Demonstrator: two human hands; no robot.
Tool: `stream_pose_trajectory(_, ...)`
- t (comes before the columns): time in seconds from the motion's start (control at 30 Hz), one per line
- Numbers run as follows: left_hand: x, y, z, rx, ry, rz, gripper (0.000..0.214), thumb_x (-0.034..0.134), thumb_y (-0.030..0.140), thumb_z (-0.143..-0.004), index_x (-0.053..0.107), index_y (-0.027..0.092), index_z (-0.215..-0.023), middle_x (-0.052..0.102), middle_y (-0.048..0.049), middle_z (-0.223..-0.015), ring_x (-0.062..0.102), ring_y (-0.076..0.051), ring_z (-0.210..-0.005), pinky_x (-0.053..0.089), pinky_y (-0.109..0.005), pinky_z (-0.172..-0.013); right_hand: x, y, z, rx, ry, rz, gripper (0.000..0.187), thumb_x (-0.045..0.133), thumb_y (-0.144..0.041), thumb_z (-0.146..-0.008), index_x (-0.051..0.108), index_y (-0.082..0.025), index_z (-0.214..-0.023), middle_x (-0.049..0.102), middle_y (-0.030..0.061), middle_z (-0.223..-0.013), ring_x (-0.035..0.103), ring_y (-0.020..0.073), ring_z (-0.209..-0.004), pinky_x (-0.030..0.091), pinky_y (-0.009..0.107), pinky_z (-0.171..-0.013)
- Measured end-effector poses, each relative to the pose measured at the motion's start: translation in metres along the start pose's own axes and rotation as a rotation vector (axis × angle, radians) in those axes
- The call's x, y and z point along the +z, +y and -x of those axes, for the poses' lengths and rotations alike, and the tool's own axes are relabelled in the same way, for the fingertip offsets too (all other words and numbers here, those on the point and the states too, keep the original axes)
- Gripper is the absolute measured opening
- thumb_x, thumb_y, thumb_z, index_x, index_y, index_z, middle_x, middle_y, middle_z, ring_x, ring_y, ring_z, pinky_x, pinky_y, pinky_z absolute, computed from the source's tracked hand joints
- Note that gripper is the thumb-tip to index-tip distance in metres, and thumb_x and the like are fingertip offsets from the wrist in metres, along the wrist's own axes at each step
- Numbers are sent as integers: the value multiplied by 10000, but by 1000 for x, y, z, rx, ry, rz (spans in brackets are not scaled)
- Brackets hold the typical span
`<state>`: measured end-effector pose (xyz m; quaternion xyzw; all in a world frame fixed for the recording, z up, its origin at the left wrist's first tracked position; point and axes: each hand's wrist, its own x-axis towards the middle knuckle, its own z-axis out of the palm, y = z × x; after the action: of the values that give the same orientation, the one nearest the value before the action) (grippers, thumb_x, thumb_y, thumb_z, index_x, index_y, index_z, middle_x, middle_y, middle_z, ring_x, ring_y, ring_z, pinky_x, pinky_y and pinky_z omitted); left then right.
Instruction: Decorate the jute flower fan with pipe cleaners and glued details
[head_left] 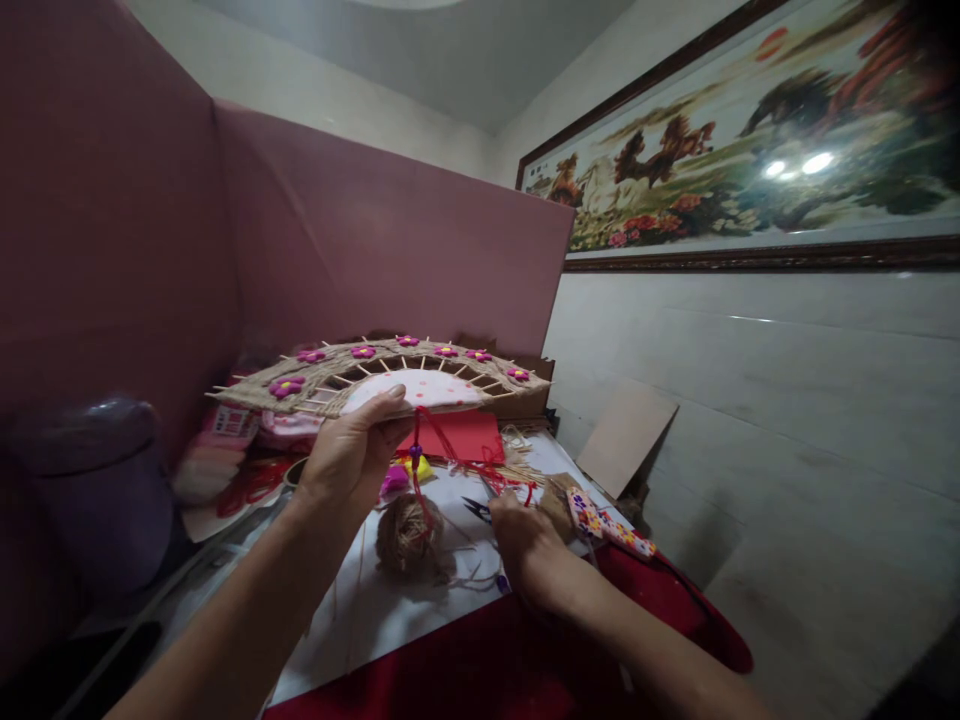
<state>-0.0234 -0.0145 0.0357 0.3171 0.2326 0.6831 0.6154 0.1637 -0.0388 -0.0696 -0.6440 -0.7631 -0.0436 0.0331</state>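
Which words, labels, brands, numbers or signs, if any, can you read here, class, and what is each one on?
None can be read with certainty.
Pink-and-white packet: printed marks, too small and blurred to read.
Framed picture: small dark marks near its left end, too small to read.
Fan: no writing shows, only flowers and dots.

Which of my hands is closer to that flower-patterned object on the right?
Right. Your right hand is just to the left of the flower-patterned object; your left hand is farther left and higher in view, holding the fan-shaped piece.
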Motion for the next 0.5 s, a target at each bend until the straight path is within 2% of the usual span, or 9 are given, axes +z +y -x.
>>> stream_pose_trajectory(0.1, -1, 0, -1, -11, 9, 1, 61, 617, 43, -674, 617, 104, -667, 658, -39, -590, 621, -132, -555, 521, -245, -609, -22, 25, 17, -96, 126, -137, 245, 478, -49, -763, 571, -123, -978, 655, 123, -876, 620, 216, -818, 438, 295, -698)
stream_pose_trajectory(0.23, -1, 1, -1, 13, -15, 29, 74, 606, 27, -675, 615, 101, -673, 654, -31, -579, 618, -126, -540, 525, -237, -590, -60, 48, 42, -257, 255, -352, 203, 380, -182, -902, 535, -201, -1032, 656, 59, -931, 610, 179, -824, 442, 278, -700)
stream_pose_trajectory(0.37, 0, 0, 1, 22, -36, 43, 75, 608, 33, -685, 615, 108, -684, 649, -27, -572, 618, -128, -531, 531, -234, -567, -86, 42, 49, -300, 494, -298, 265, 333, -284, -941, 517, -230, -1124, 635, 57, -972, 601, 178, -849, 442, 272, -689)
stream_pose_trajectory(0.5, 1, -3, 4, 8, -21, 68, 79, 607, 48, -705, 624, 120, -734, 645, -14, -584, 617, -126, -522, 542, -241, -554, -95, 27, 40, -320, 651, -158, 274, 340, -298, -937, 530, -196, -1105, 602, 63, -891, 579, 165, -732, 422, 261, -623)
